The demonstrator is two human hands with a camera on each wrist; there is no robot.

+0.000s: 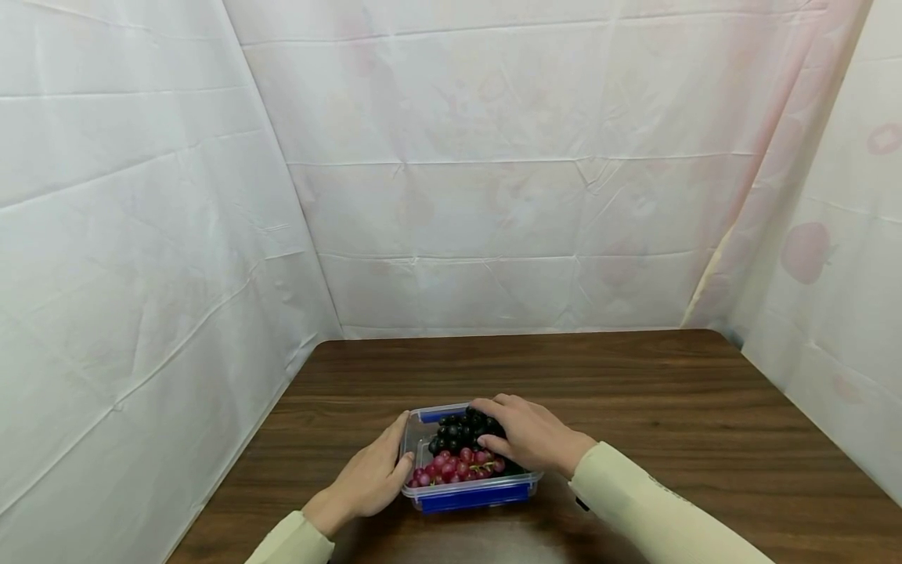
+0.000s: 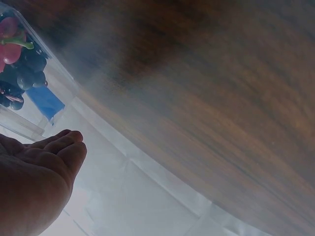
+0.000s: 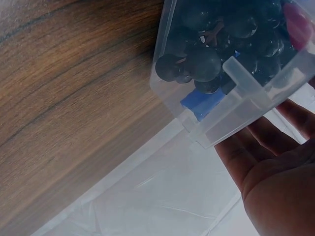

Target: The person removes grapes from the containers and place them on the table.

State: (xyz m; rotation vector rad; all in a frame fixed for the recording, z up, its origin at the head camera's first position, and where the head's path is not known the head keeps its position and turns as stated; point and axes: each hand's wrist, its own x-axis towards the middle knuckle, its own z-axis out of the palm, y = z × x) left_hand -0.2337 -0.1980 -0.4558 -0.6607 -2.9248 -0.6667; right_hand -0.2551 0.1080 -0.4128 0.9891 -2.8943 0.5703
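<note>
A clear plastic food container [image 1: 414, 448] with blue side clips stands near the table's front edge. Inside it are a bunch of red grapes [image 1: 451, 468] at the front and black grapes [image 1: 451, 432] behind; both also show through its wall in the right wrist view. My left hand [image 1: 371, 472] lies along the container's left side, fingers extended and touching it. Over the right part of the container reaches my right hand [image 1: 532, 432], its fingers and thumb above the black grapes. In the right wrist view, that hand [image 3: 275, 172] is beside the rim, fingertips partly hidden.
The brown wood-grain table [image 1: 634, 392] extends around the container. White sheets with folds [image 1: 451, 211] hang behind it and on both sides; faint fruit prints show on the right one.
</note>
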